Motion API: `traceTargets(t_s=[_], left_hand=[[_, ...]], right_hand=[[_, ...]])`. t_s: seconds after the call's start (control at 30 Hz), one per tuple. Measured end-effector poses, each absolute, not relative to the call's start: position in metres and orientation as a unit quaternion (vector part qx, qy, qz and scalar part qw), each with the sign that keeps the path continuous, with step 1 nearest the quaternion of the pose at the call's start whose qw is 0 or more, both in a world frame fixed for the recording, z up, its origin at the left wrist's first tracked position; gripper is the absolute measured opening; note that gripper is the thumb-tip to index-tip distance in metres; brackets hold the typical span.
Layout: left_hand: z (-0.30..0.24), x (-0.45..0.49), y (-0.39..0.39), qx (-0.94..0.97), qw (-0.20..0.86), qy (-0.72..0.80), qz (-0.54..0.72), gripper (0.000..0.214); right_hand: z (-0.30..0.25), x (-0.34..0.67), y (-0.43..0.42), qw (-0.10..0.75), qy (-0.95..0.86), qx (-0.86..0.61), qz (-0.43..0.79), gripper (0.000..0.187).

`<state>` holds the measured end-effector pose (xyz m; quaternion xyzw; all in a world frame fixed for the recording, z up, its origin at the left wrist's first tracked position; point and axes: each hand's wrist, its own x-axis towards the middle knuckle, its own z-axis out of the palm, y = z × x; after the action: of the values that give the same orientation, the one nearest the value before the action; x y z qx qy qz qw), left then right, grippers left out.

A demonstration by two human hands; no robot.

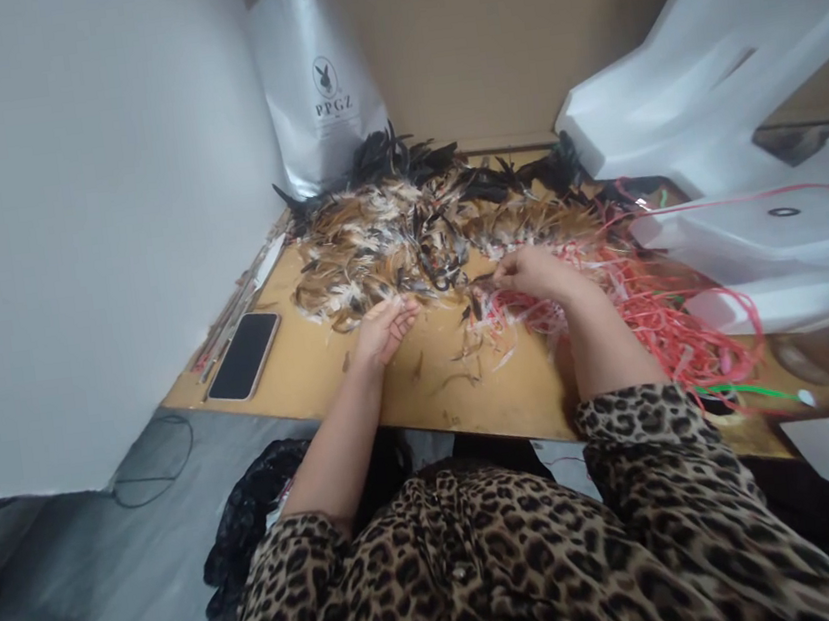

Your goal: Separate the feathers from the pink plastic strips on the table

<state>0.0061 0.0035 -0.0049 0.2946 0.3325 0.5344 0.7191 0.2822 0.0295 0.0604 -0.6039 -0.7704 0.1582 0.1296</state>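
Note:
A wide pile of brown, white and black feathers (405, 231) lies across the back of a wooden table (301, 370). My left hand (385, 330) rests at the pile's near edge, fingers loosely curled and pointing right towards the feathers; whether they hold one is unclear. My right hand (535, 272) sits just to the right, fingers pinched together on a small feather or tuft. A tangle of red string (656, 306) spreads under and right of my right forearm. A few loose feathers (467, 369) lie on the bare wood between my arms.
A black phone (244, 356) lies face up at the table's left edge, beside thin sticks. A silver bag (320, 85) leans against a cardboard wall at the back. White foam sheets (731, 60) crowd the right side. A green strip (753, 393) lies near the front right.

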Motion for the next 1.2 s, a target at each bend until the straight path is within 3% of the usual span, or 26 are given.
traceTargets(t_s=[0.27,0.53,0.73,0.9,1.0,1.2], left_hand=[[-0.003,0.007,0.002,0.304,0.715,0.333,0.534,0.014],[-0.005,0.007,0.003,0.300,0.719,0.334,0.530,0.013],[-0.005,0.008,0.002,0.303,0.719,0.335,0.528,0.013],[-0.006,0.007,0.002,0.302,0.725,0.321,0.529,0.016],[-0.006,0.007,0.002,0.296,0.726,0.322,0.531,0.015],[-0.003,0.008,0.001,0.280,0.735,0.320,0.528,0.010]], right_hand=[[0.071,0.276,0.008,0.068,-0.792,-0.562,0.229,0.015],[0.075,0.261,-0.018,-0.037,-0.787,-0.593,0.169,0.015],[0.061,0.258,-0.018,-0.028,-0.752,-0.649,0.113,0.025],[0.051,0.261,-0.014,-0.023,-0.734,-0.668,0.121,0.017],[0.060,0.273,-0.015,0.061,-0.741,-0.640,0.191,0.014],[0.099,0.286,-0.027,0.368,-0.659,-0.554,0.352,0.024]])
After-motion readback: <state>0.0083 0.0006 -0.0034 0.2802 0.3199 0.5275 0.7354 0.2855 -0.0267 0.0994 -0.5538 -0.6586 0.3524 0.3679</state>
